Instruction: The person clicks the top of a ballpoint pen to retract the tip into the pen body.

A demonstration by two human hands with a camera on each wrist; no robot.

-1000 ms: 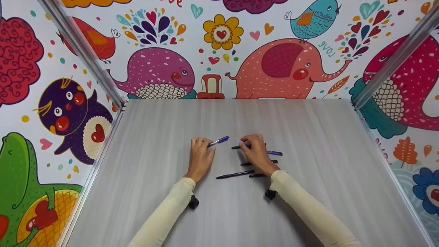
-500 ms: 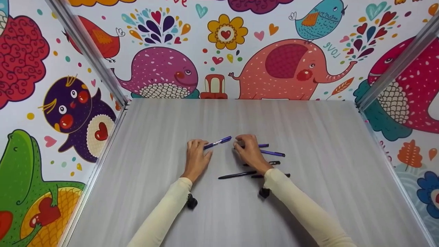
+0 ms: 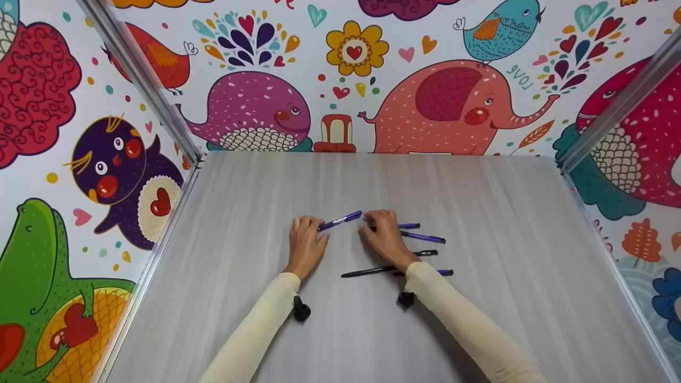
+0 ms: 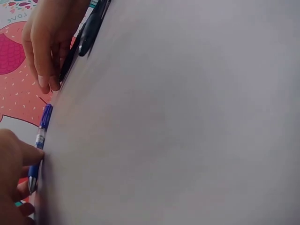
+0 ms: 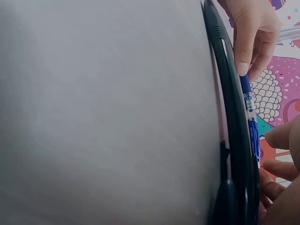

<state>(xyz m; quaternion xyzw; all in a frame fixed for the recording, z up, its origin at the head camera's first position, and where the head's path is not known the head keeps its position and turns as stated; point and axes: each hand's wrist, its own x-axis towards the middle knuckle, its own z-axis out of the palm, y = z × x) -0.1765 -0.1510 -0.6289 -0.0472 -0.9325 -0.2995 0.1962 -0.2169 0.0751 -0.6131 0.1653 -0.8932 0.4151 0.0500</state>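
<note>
My left hand (image 3: 306, 244) pinches one end of a blue ballpoint pen (image 3: 340, 220) with a pale printed middle. In the left wrist view, its thumb and fingers lie around the lower barrel, near the silver tip of the blue pen (image 4: 41, 136). My right hand (image 3: 385, 236) is close to the pen's other end, its fingers bent and spread, nothing seen between them. Under and beside it lie a blue-ended pen (image 3: 410, 226) and another blue pen (image 3: 424, 236), both partly hidden by that hand. Close up in the right wrist view is a dark pen (image 5: 234, 108).
Toward me from those pens lie a black capped pen (image 3: 429, 252), a long black pen (image 3: 367, 272) and a purple-ended pen (image 3: 446, 272), partly behind the right wrist. They rest on a grey wood-grain table (image 3: 255, 186). Cartoon-printed panels (image 3: 255, 111) wall its back and sides.
My right hand has moved left, off the pens, uncovering more of them, toward the blue pen's end. My left hand has shifted slightly left along that pen. The head view has turned a little.
</note>
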